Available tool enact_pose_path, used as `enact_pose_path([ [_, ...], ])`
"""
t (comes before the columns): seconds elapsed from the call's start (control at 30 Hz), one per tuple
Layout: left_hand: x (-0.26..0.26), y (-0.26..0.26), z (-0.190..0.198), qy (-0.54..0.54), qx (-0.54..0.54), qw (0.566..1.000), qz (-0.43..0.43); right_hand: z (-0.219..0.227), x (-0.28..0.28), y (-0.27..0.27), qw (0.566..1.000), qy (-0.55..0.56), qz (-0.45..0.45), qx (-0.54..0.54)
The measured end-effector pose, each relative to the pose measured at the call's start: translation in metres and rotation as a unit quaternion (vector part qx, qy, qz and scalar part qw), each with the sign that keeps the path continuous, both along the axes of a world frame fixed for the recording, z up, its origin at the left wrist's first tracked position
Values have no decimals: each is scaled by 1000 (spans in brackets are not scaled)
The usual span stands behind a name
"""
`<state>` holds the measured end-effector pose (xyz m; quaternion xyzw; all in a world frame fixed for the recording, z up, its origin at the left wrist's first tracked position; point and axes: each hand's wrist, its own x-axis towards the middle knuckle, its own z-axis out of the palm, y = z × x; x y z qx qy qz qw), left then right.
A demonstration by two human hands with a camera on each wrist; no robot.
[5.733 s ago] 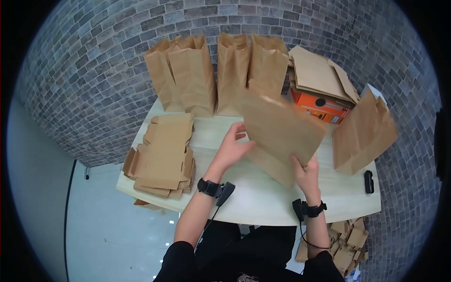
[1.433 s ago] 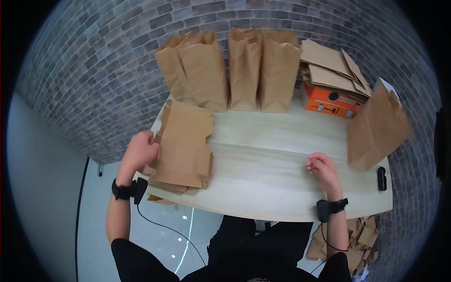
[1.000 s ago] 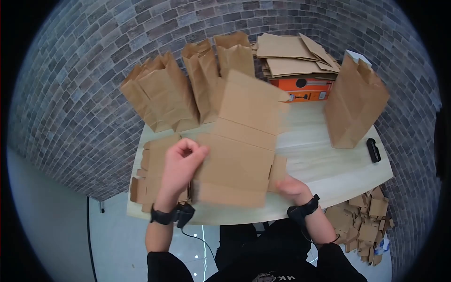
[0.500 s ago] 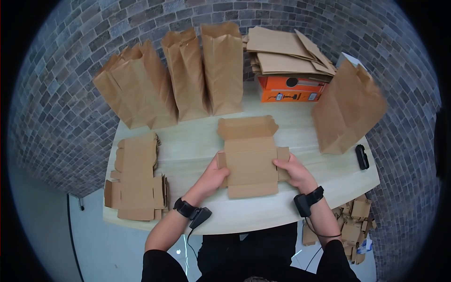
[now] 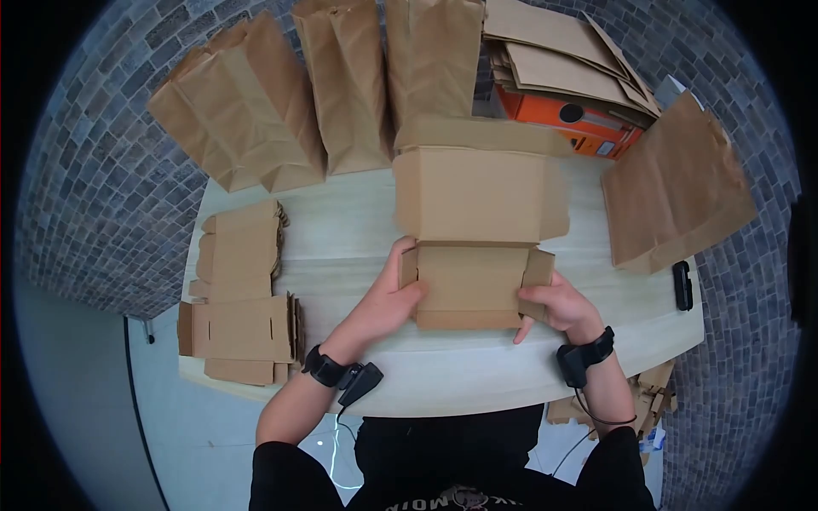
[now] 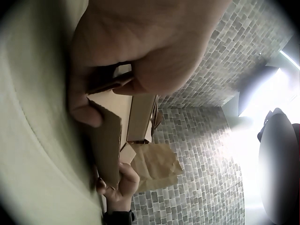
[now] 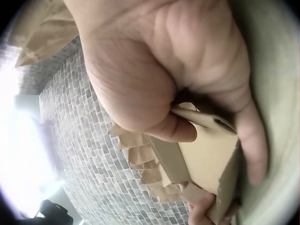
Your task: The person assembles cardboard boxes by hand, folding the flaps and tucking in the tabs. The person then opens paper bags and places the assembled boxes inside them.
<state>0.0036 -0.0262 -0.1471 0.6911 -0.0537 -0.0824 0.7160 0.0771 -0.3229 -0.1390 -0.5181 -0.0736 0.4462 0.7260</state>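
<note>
In the head view a partly folded cardboard mailer box [image 5: 473, 277] stands low over the table in front of me, its lid panel [image 5: 480, 194] raised toward the far side. My left hand [image 5: 392, 294] pinches its left side flap, thumb on the inside. On the opposite side my right hand [image 5: 561, 302] holds the right flap [image 5: 537, 277] the same way, one finger pointing down past the front edge. The left wrist view shows the box's front wall [image 6: 107, 140] standing up between the two hands. In the right wrist view the thumb lies along the flap's inner face.
A stack of flat box blanks [image 5: 243, 319] lies at the left. Several brown paper bags [image 5: 349, 94] stand along the back, another paper bag [image 5: 673, 187] at the right. An orange box [image 5: 567, 119] bears cardboard sheets [image 5: 562, 64]. A black object [image 5: 682, 286] lies near the right edge.
The paper bag held earliest has left my hands. A flat blank has come from the left stack to the middle; its sides and lid panel now stand up, with both hands on the side flaps.
</note>
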Motion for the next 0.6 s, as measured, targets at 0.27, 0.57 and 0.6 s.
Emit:
enact_pose_path([
  [0.27, -7, -10, 12, -38, 8, 999, -19, 24, -18, 17, 990, -124, -61, 16],
  [0.57, 3, 1, -2, -96, -48, 994, -25, 11, -16, 15, 955, -254, -151, 28],
  [0.6, 2, 0, 5, -96, -49, 994, -25, 11, -15, 14, 955, -254, -151, 27],
])
